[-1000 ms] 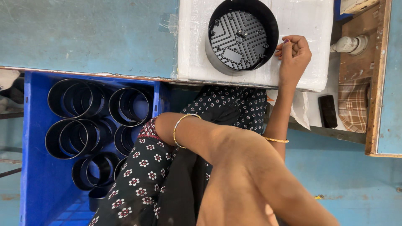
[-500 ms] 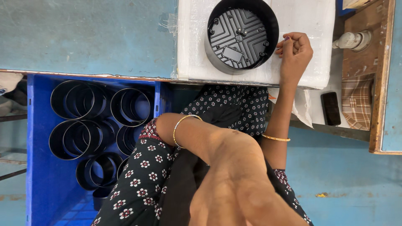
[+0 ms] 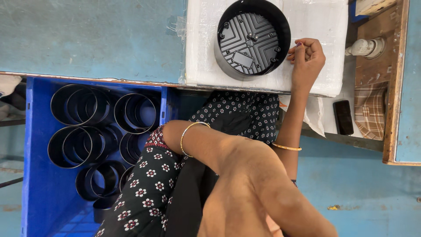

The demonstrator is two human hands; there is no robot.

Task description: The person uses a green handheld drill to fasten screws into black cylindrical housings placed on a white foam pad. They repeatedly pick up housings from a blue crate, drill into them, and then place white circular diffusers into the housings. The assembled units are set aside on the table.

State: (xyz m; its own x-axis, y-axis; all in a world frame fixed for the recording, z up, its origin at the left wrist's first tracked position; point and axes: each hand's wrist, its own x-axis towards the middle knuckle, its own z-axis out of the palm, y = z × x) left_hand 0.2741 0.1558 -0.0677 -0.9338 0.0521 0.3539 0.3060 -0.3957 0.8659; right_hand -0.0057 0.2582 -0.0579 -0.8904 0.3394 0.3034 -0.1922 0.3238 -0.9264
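— Painted teal boards and a teal bench top fill the view. What lies closest?

— Nearest is the person's left arm, bent across a lap in black cloth with white flowers, below the white foam slab [image 3: 206,52]. It wears one thin gold bangle. The left hand [image 3: 165,131] tucks under the cloth edge, so I cannot tell whether it is open or closed.

— And down-left of the slab?

— One blue plastic crate [image 3: 39,175], holding black metal rings [image 3: 79,104] that lie flat with their openings upward. I count at least six; the lower ones overlap and are partly hidden.

— On the slab itself?

— One round black housing [image 3: 250,41] sits at its middle. It is a shallow drum with its open mouth facing up, so its axis runs straight toward the camera. Its floor is ribbed in a cross pattern with a small rectangular block. The slab is rectangular, wrapped in clear film.

— The other hand?

— The right hand [image 3: 308,59] rests on the slab just right of the housing rim, fingers curled shut with the fingertips pinched together; anything between them is too small to make out. Its wrist carries a second gold bangle.

— Right of the slab?

— One dark phone [image 3: 343,117], a checked cloth [image 3: 369,116] and a small white object [image 3: 366,47].
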